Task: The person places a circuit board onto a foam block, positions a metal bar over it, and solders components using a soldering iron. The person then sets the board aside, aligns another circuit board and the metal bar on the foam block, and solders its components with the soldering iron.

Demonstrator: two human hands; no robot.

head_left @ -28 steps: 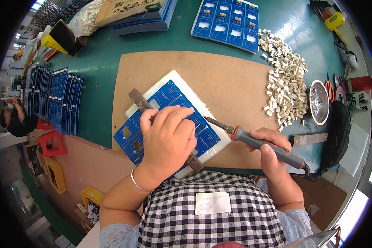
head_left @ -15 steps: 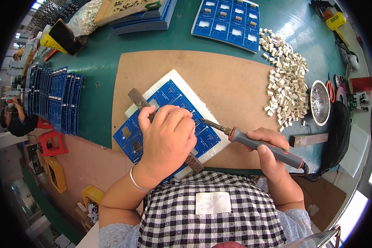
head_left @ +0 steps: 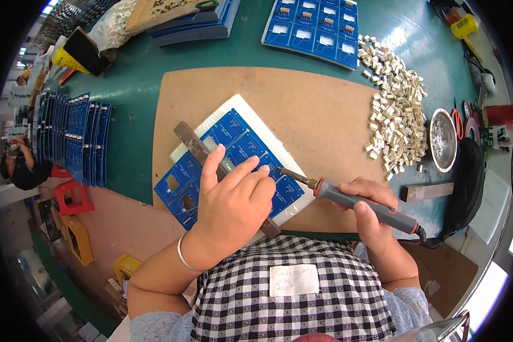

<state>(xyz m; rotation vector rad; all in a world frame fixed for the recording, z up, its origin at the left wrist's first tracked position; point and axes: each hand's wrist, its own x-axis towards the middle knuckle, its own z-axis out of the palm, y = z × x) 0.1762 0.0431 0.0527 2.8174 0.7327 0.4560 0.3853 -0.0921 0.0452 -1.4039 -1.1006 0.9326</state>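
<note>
My right hand grips a grey soldering iron by its handle. The iron's tip meets a blue circuit board near its right edge, beside my left fingertips. Across that board lies a dark metal bar, set diagonally. My left hand rests over bar and board with fingers stretched out and apart; its fingertips touch the board, and what lies under the palm is hidden. A white foam-like pad sits beneath the board.
A brown work mat carries the pad. Loose white connectors are heaped at right, beside a metal bowl and another bar. More blue boards lie at the back; others stand in rows at left. A person is far left.
My left fingers have uncurled and spread, with the index finger now pointing forward along the bar. The iron's tip has shifted slightly left and forward.
</note>
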